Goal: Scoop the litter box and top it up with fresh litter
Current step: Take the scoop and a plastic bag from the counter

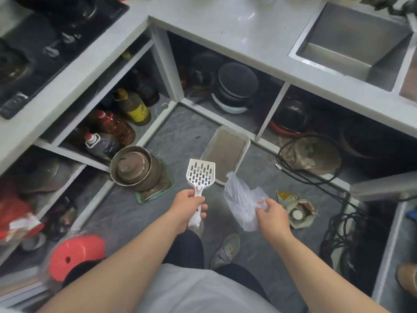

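Litter box (pixel 225 152) on grey floor (pixel 185 132), at 12 o'clock from the person's feet, its far end close to the base of the open shelving. White tray, grey-brown litter inside, surface fairly level.

Left hand (pixel 188 207) wraps its fingers around the handle of a white slotted scoop (pixel 200 175); blade points toward 12 o'clock, held above the floor just short of the box's near end.

Right hand (pixel 272 214) pinches a bunched clear plastic bag (pixel 242 203); bag hangs crumpled at 9 o'clock from that hand, its top corner overlapping the box's near edge in this view.

Litter bag (pixel 297 210), yellow and tan, lies open on the floor at 3 o'clock from the right hand, a pale round object visible in its mouth.

Stacked metal pots (pixel 133 166) sit at 9 o'clock from the box. Oil bottles (pixel 117 127) on the low shelf at 10 o'clock. Steel sink (pixel 352 44) in the counter at 1 o'clock. Black cable (pixel 316 177) loops over the floor at 3 o'clock.
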A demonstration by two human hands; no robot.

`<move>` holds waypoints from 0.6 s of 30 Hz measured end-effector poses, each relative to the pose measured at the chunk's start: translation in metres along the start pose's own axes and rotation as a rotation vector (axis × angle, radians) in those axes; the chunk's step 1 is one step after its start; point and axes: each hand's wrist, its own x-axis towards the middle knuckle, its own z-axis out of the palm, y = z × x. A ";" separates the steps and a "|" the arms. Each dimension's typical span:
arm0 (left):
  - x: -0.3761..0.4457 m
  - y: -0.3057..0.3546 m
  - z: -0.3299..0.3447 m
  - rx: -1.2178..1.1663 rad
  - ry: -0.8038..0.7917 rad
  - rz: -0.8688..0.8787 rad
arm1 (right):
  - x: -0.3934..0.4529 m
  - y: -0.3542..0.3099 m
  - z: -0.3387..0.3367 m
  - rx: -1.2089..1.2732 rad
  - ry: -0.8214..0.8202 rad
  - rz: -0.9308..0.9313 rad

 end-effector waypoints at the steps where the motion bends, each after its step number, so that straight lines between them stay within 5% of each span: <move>1: 0.010 0.005 0.003 0.011 0.002 -0.003 | 0.007 0.001 -0.001 -0.001 -0.005 0.020; 8: 0.126 0.023 0.033 0.072 -0.015 -0.114 | 0.086 0.012 0.021 -0.001 0.022 0.186; 18: 0.396 -0.020 0.083 0.219 0.017 -0.304 | 0.271 0.063 0.116 0.011 0.084 0.333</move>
